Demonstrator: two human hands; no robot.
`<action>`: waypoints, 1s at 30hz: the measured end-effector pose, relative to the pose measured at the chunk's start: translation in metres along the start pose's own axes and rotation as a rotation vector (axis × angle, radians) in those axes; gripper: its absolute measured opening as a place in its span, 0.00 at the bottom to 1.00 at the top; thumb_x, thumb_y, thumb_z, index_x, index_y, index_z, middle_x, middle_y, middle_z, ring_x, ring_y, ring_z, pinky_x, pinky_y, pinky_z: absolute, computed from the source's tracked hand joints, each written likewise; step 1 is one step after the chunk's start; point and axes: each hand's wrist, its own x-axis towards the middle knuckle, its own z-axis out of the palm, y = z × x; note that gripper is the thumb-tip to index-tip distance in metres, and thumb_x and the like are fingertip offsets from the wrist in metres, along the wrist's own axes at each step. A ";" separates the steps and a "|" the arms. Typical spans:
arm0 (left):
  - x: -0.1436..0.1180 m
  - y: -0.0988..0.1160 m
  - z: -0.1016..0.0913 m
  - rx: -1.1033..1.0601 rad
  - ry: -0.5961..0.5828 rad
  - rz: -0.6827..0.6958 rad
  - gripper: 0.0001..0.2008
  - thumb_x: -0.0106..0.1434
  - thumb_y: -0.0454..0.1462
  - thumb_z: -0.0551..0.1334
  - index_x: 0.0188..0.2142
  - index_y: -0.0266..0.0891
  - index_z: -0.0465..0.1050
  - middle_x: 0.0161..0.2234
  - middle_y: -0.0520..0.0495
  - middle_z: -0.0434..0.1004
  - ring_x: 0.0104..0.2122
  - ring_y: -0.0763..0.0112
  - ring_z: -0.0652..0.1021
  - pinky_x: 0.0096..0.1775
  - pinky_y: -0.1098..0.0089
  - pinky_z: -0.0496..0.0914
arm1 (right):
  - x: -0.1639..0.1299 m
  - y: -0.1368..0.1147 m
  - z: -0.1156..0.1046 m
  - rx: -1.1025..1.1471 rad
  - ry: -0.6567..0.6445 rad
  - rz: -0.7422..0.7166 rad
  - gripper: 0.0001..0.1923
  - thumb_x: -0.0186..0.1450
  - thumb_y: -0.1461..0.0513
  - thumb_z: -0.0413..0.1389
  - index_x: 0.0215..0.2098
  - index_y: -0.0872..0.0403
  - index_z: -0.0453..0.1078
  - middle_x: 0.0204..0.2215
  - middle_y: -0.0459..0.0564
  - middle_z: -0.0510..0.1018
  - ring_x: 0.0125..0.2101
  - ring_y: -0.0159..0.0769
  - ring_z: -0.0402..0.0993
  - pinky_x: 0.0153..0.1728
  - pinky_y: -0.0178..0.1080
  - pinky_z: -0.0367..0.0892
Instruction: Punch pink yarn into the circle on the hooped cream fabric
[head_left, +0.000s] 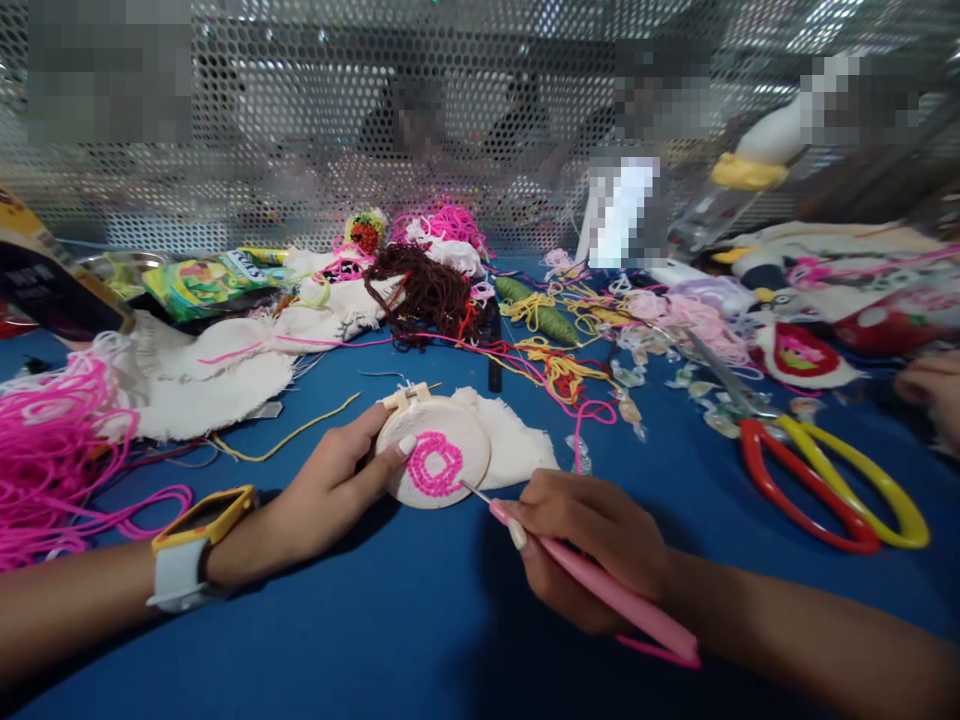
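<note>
- Head view: left hand (322, 500) closed on hoop (433, 452), pinning it flat on blue counter (420, 620).
- Right hand (592, 545) wrapped tight round pink punch needle (600, 590), tip touching cloth by pink ring (435, 464).
- Step, judged: stitching ring. Next: steady, upright punches along its outline.
</note>
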 end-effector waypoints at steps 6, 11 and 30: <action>0.001 -0.001 0.000 -0.001 0.002 0.005 0.16 0.67 0.39 0.53 0.54 0.42 0.64 0.44 0.46 0.73 0.48 0.61 0.70 0.44 0.68 0.66 | 0.001 0.000 0.000 0.036 0.020 -0.008 0.10 0.54 0.74 0.51 0.31 0.55 0.64 0.18 0.46 0.71 0.17 0.30 0.69 0.17 0.31 0.65; 0.000 -0.002 0.000 0.001 -0.001 0.010 0.16 0.67 0.39 0.52 0.54 0.41 0.64 0.46 0.45 0.73 0.48 0.62 0.70 0.46 0.68 0.66 | 0.000 0.002 -0.001 0.039 0.027 -0.018 0.10 0.55 0.74 0.50 0.31 0.55 0.63 0.18 0.47 0.70 0.18 0.30 0.68 0.18 0.32 0.66; 0.000 -0.006 0.000 0.012 -0.013 0.042 0.20 0.68 0.40 0.52 0.59 0.45 0.57 0.57 0.47 0.65 0.55 0.64 0.66 0.53 0.66 0.65 | -0.003 0.003 -0.001 0.037 0.029 -0.039 0.09 0.54 0.74 0.50 0.30 0.57 0.63 0.18 0.47 0.68 0.19 0.30 0.67 0.19 0.32 0.66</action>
